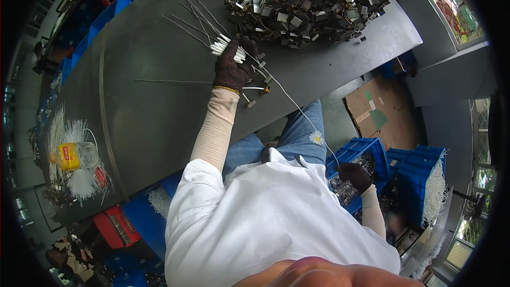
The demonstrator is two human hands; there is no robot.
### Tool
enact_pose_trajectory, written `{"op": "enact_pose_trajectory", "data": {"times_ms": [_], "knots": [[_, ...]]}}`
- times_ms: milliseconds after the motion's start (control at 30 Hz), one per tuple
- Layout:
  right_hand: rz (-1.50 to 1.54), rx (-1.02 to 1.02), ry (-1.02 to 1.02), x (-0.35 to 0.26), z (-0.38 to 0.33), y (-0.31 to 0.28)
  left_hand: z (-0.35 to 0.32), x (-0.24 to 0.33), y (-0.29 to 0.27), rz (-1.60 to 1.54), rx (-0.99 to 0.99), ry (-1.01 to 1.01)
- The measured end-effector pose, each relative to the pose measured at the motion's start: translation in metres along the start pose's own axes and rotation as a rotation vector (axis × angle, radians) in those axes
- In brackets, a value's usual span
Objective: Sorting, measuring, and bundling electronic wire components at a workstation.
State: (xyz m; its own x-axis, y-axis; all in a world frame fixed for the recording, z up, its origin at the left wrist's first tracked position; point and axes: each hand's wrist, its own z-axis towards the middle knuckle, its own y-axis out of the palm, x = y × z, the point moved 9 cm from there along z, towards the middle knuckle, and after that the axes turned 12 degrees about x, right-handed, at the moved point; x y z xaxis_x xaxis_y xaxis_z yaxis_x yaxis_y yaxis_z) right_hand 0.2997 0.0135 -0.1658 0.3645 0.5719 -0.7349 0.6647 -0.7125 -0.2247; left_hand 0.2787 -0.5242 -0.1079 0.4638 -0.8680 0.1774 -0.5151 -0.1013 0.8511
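Observation:
My left hand [234,66], in a dark knit glove, is closed around a bundle of short white tubes [220,48] above the grey table [159,122]. Thin wires [197,15] fan out from the bundle toward the far left. A long thin pale wire [289,95] runs from beside that hand, over the table edge and my knee, down to my right hand [355,176]. That hand, also gloved, is closed on the wire's lower end beside a blue crate. A few small metal-ended pieces [260,89] lie just right of my left wrist.
A large heap of dark and silvery metal parts [308,16] with white leads covers the table's far side. Blue crates [366,146] hold wire at my right. A yellow-labelled plastic bottle [77,156] and white strands sit at far left. Red stools [117,227] stand below.

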Motion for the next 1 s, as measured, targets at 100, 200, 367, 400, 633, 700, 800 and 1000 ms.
{"op": "enact_pose_trajectory", "data": {"times_ms": [100, 200, 367, 400, 633, 700, 800, 1000], "knots": [[0.014, 0.018, -0.010, -0.001, 0.000, -0.006, -0.004, 0.014, 0.008, 0.089, -0.028, 0.068], [-0.032, 0.010, -0.017, -0.009, -0.002, -0.007, -0.005, 0.017, 0.011, 0.106, -0.045, 0.109], [-0.048, 0.043, -0.017, -0.016, -0.007, -0.008, -0.006, 0.015, 0.007, 0.144, -0.048, 0.101], [-0.056, 0.046, -0.021, -0.017, -0.008, -0.009, -0.006, 0.015, 0.008, 0.152, -0.053, 0.098], [-0.031, 0.016, 0.022, -0.025, 0.003, 0.006, -0.014, 0.012, 0.000, 0.215, -0.068, 0.099], [-0.095, -0.005, -0.130, -0.046, 0.021, 0.022, -0.026, -0.002, 0.001, 0.223, -0.122, 0.021], [-0.156, -0.030, -0.495, -0.104, 0.054, 0.067, -0.054, -0.030, -0.001, 0.252, -0.202, -0.098], [0.215, -0.123, -0.565, -0.235, 0.092, 0.182, -0.102, -0.050, -0.027, 0.621, -0.130, -0.094]]}}
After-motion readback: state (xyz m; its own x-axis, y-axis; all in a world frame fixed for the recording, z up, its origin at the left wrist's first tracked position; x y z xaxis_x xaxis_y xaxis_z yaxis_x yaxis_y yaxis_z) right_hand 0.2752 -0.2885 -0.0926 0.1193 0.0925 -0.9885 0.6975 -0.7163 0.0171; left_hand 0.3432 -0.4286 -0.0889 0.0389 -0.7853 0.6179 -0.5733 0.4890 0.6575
